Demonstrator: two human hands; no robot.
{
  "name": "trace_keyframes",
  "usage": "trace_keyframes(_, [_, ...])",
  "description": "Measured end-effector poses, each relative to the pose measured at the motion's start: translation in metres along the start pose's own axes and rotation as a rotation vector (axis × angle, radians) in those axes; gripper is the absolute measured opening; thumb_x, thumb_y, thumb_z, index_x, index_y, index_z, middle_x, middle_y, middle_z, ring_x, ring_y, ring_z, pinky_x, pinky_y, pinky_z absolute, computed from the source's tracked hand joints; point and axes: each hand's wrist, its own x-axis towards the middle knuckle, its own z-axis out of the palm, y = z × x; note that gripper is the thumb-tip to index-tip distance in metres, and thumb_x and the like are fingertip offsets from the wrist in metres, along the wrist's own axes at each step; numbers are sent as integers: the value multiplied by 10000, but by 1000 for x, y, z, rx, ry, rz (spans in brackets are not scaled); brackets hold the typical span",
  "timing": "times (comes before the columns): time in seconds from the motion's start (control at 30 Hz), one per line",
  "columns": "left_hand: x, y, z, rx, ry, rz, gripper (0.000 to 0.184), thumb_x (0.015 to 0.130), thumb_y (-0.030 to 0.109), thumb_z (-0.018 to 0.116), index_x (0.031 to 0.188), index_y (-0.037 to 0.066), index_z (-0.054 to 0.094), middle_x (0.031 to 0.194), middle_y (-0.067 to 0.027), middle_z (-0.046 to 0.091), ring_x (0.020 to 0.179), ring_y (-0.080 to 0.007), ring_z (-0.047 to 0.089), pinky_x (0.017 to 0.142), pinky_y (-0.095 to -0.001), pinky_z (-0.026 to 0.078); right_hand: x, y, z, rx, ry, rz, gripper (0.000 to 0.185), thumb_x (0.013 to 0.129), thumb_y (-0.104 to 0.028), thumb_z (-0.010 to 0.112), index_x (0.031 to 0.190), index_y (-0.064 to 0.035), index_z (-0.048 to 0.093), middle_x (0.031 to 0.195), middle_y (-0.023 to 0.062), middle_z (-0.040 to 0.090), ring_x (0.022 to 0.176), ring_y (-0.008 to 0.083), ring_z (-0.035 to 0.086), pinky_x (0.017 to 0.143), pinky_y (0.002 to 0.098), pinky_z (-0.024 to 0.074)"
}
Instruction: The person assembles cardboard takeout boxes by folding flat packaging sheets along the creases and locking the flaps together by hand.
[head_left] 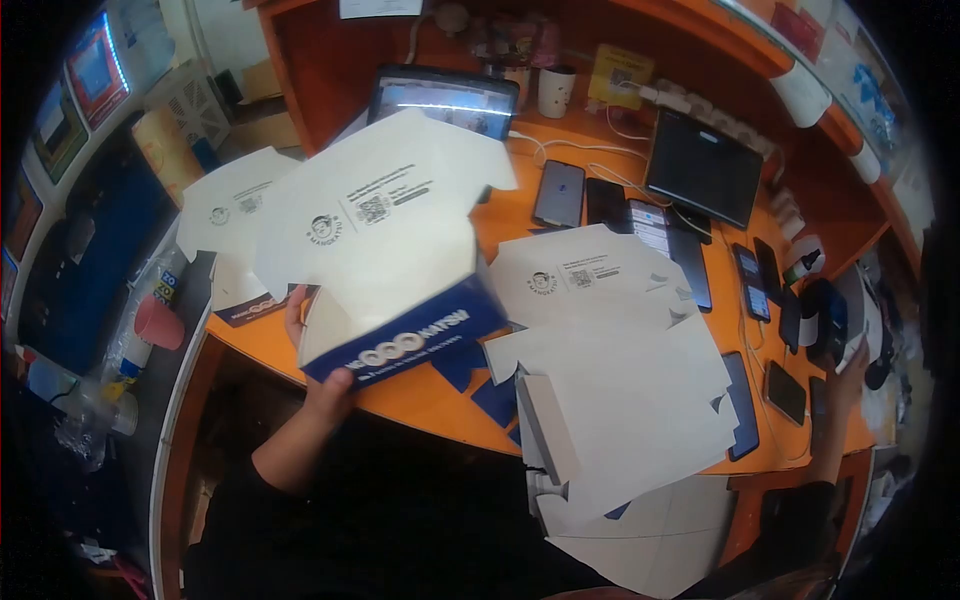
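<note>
My left hand [326,392] grips an open-lidded cardboard box [415,335] by its front left corner, with the thumb on the outside. White inside and dark blue outside with white lettering, the box is tilted, and its raised lid bears a printed logo and a code. Behind it on the left stands a similar open box [232,215]. Flat unfolded box blanks [630,370] lie stacked to the right, overhanging the front table edge. At the far right, my right hand [850,380] is beside a white and dark object [850,310]; its fingers are too blurred to read.
Several phones [560,193] and cables lie on the orange table [430,405]. A dark tablet [703,165] and a lit screen [445,100] stand at the back, near a paper cup [556,92]. A pink cup [158,322] is on the left ledge.
</note>
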Motion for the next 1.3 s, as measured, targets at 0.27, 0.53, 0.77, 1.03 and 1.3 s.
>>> trace_keyframes(0.27, [7,14,47,633,-196,714,1260,664,402,858,1453,46,-58,1401,-253,235,1332,-351,306,1070,-459,309,-117,-311,-192,386,39,-1010,576,760,-296,736,1270,-98,553,1278,108,575,1228,300,493,1034,522,266])
trace_keyframes(0.53, [17,67,30,599,-188,860,856,753,451,766,1381,84,314,1395,-241,311,1281,-406,356,1038,-484,327,-164,-465,-237,847,-628,-1158,429,860,-282,686,1220,-72,583,966,156,676,862,293,673,765,379,513])
trace_keyframes(0.77, [65,118,-174,1398,-126,526,312,811,107,591,1119,79,640,1290,-99,574,1231,-382,466,1046,-514,322,-133,-511,-253,1072,-672,-760,249,933,-173,619,1090,20,626,761,95,669,614,109,655,606,237,518])
trace_keyframes(1.03, [55,95,-201,1227,-352,315,371,819,240,670,1157,92,633,1196,-111,600,1211,-360,503,1097,-517,311,-119,-611,-277,1320,-670,-837,460,894,-357,656,1080,64,649,874,150,696,740,174,685,670,255,541])
trace_keyframes(1.3, [59,83,-198,1245,-419,507,331,761,202,722,1068,93,662,1080,-77,628,1091,-308,570,1025,-504,407,-126,-699,-262,1264,-971,-1047,409,865,-285,675,1122,33,651,884,142,715,724,200,708,648,280,576])
